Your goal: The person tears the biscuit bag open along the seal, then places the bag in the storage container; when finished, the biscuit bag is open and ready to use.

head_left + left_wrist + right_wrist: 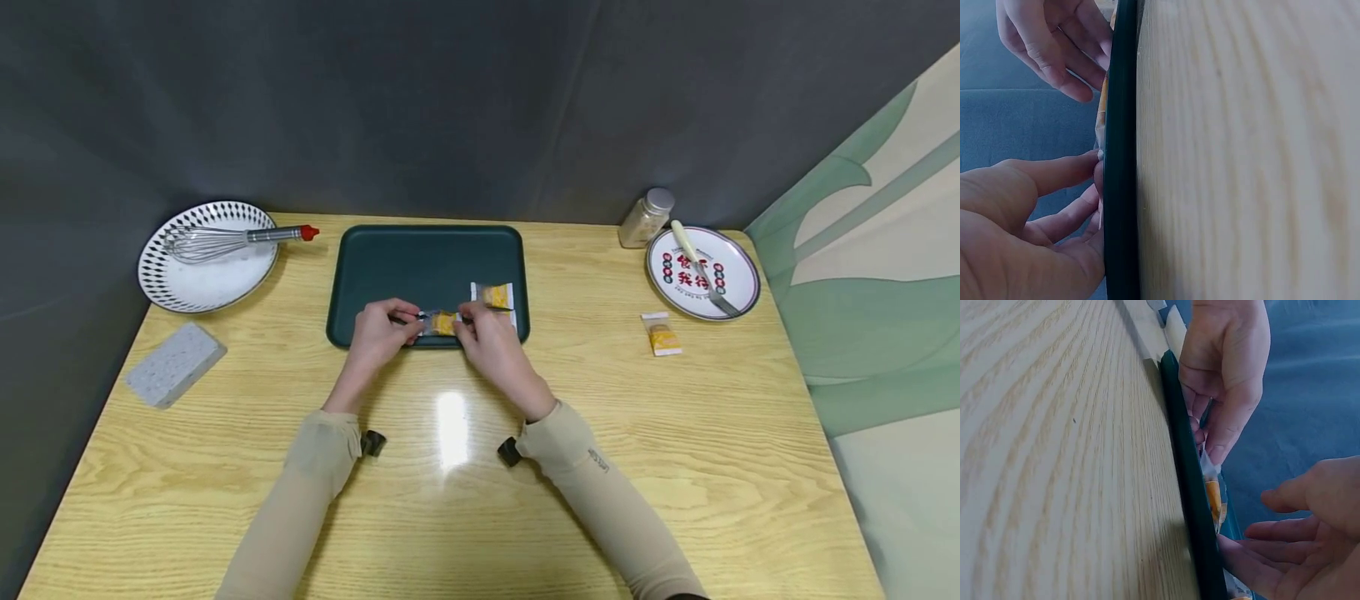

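A small clear-and-orange snack packet (444, 324) lies along the near edge of the dark green tray (405, 258). My left hand (380, 332) pinches the packet's clear left end between thumb and fingers, as the right wrist view also shows. At its other end is my right hand (491, 343), thumb and fingers apart, fingertips close beside the wrapper (1212, 494). A second packet (495, 295) sits just beyond the right hand in the tray's right part. Another packet's white end (513, 318) shows beside the right hand, the rest hidden under it.
At left, a patterned plate (217, 287) bears a whisk (258, 237), with a grey speckled block (176, 364) in front. To the right stand a capped jar (645, 221) and a plate (738, 267) holding a cream-handled spreader (686, 242). A lone packet (662, 335) lies near that plate.
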Motion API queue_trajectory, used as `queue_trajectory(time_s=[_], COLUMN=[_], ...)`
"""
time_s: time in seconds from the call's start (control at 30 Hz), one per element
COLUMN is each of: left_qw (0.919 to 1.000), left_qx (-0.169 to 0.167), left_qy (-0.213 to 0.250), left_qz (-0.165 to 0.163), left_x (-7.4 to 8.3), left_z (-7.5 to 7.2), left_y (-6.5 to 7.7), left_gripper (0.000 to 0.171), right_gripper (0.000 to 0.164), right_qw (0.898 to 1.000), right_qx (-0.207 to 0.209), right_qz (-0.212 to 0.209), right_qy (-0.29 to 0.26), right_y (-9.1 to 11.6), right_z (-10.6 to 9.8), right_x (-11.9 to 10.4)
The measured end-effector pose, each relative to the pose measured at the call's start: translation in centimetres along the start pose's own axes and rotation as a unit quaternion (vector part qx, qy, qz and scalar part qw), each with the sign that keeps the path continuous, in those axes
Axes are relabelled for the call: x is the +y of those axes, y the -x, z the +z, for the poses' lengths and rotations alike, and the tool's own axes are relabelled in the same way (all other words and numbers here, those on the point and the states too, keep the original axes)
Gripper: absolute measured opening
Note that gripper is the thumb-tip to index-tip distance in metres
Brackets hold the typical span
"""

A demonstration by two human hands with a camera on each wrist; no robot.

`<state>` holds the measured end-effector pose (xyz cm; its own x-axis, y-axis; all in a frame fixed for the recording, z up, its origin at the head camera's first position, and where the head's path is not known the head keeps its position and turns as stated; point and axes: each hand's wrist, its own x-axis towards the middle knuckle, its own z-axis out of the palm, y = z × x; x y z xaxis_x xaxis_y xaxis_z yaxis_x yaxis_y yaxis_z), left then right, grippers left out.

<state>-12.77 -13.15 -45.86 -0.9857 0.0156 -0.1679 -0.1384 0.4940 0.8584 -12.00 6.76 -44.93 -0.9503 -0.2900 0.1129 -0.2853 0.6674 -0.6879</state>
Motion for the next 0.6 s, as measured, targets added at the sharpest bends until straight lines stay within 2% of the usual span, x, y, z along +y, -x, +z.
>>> queue_trajectory(time_s=[0.17, 0.3, 0.43, 0.6], left_qw=[0.9999, 0.9999, 0.9992, 0.9974], left_qx=[0.005, 0.015, 0.034, 0.042], left_qy=[-0.01, -0.005, 0.001, 0.025], left_qz=[0.0, 0.0, 0.022, 0.053], left_x=[0.1, 0.1, 0.3, 1.4], left_z=[0.0, 0.1, 0.4, 1.4], left_y=[0.0, 0.1, 0.6, 1.2], left_gripper=[0.021, 0.02, 0.018, 0.02], right_gripper=[0.023, 0.022, 0.021, 0.02], right_qw=[1.0, 1.0, 0.998, 0.996], right_qx=[0.002, 0.013, 0.039, 0.073], right_qz=[-0.014, -0.015, -0.006, 0.01], right_qy=[0.007, -0.015, -0.048, -0.049], right_y=[0.2, 0.7, 1.3, 2.0], right_z=[-0.3, -1.2, -3.0, -5.6], right_x=[-0.3, -0.4, 0.0, 1.7])
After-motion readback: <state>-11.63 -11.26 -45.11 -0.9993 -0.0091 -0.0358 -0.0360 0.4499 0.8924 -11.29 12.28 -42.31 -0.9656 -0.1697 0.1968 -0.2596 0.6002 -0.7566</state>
